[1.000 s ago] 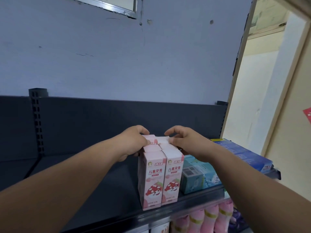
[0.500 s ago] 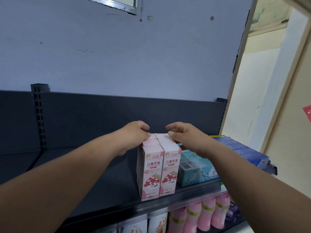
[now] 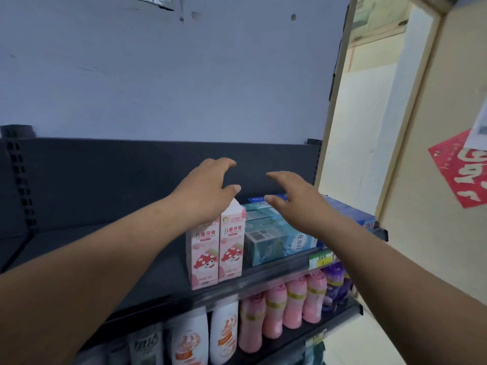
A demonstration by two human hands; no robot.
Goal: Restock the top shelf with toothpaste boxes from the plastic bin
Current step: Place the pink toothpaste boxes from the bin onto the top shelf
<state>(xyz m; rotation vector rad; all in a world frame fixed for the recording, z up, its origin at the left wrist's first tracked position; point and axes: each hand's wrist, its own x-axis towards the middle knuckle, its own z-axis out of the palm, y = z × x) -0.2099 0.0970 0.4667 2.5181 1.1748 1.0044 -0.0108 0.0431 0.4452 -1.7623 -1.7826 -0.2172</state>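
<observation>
Pink toothpaste boxes, below splayed fingers

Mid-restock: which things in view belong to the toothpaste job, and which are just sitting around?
Job: pink toothpaste boxes, top shelf, left hand, right hand, both empty.
Just there: teal boxes, blue boxes, pink bottles, white bottles, red sign.

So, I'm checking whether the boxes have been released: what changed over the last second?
Both hands let go. The left hand and right hand, which were holding the tops of the pink toothpaste boxes, have lifted and opened, the right one now over the teal boxes. The pink boxes stayed upright at the front of the top shelf, beside the teal ones.
</observation>
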